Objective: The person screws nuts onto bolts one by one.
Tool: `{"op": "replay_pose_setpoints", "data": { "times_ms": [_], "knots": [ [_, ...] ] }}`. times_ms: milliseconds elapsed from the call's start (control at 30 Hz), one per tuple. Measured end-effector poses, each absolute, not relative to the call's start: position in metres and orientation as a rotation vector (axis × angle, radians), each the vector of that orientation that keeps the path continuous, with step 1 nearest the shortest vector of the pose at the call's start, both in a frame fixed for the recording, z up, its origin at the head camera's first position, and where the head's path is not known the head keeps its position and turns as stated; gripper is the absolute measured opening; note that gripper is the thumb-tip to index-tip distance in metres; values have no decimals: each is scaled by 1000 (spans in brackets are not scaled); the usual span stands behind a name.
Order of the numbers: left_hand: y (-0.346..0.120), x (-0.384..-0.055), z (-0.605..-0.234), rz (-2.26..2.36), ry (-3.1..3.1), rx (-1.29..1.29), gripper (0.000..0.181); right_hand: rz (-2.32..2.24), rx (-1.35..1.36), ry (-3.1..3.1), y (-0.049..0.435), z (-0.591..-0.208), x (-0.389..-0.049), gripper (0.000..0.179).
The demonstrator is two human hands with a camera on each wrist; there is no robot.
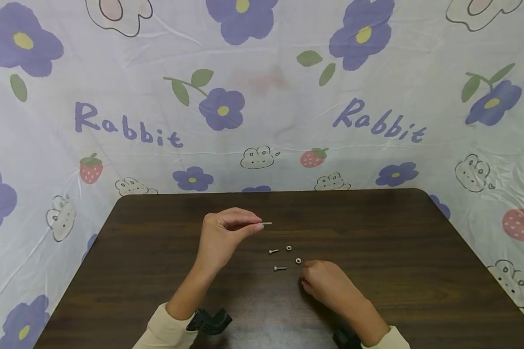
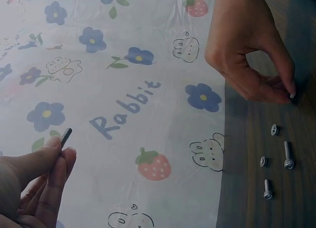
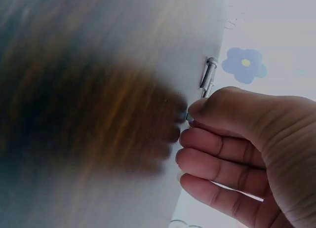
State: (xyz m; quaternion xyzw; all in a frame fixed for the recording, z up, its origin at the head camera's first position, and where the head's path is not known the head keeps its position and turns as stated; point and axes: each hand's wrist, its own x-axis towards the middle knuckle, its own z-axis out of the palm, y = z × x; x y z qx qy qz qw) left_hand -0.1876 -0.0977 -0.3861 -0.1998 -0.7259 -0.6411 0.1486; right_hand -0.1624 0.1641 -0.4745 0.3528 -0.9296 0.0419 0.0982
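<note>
My left hand [image 1: 220,237], raised over the table, pinches a metal bolt [image 1: 266,223] between thumb and fingers. The bolt's threaded end [image 2: 66,136] points out past the fingertips; its head is hidden in the grip. Low at the tabletop, my right hand [image 1: 329,283] has thumb and forefinger pinched on a tiny shiny metal piece, apparently a nut [image 3: 189,117], mostly covered. Just left of that hand lie a near nut [image 1: 298,261] and a farther nut [image 1: 288,248]. Beside them rest a longer-looking bolt [image 1: 280,268] and another bolt [image 1: 273,251], both on their sides.
A dark brown wooden table [image 1: 157,271] carries the loose hardware near its middle. Behind it hangs a white cloth [image 1: 270,116] printed with flowers, rabbits and strawberries. A black wrist mount [image 1: 209,322] sits on the left forearm.
</note>
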Motion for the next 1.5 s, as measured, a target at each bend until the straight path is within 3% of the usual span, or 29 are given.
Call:
{"op": "replay_pose_setpoints", "data": {
  "times_ms": [367,667,1500],
  "knots": [
    [-103,-189,-382,-1866,-2062,-574,10,718,1069,-2673,176,-463,-169,10],
    [-106,-189,-378,-1877,-1955,-602,10,1146,988,-2329,176,-430,-176,25],
    [-102,-172,-361,-1860,-1934,-653,11,1404,953,-2003,134,-361,-169,25]
  ]
}}
